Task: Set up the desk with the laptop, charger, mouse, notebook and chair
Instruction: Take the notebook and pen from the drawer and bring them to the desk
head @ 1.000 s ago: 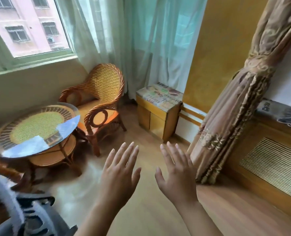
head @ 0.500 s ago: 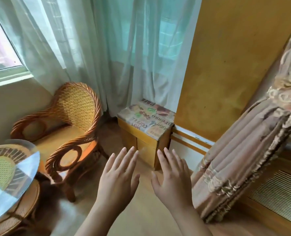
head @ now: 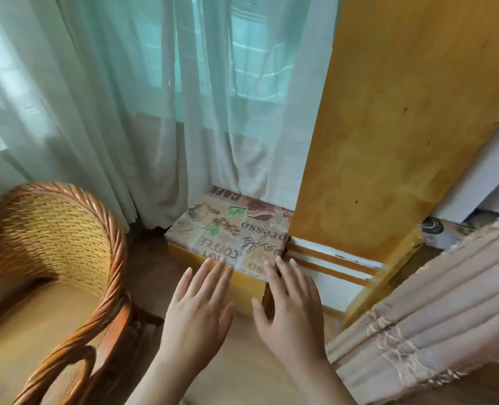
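1. Head view: the left hand (head: 197,314) and right hand (head: 290,311) are raised, palms down, fingers spread wide and holding nothing, probably just held out ahead.
2. A wicker chair (head: 52,273) sits left; laptop, charger, mouse and notebook are not visible.
3. A low cabinet (head: 228,238) stands against the sheer curtains (head: 154,112); open floor (head: 242,361) lies below the hands.

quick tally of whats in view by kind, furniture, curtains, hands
Furniture: 2, the wicker armchair and the small cabinet with a coffee-print top
Curtains: 2, the sheer curtain and the beige drape
Hands: 2, the left hand and the right hand, both open and empty
Total: 6
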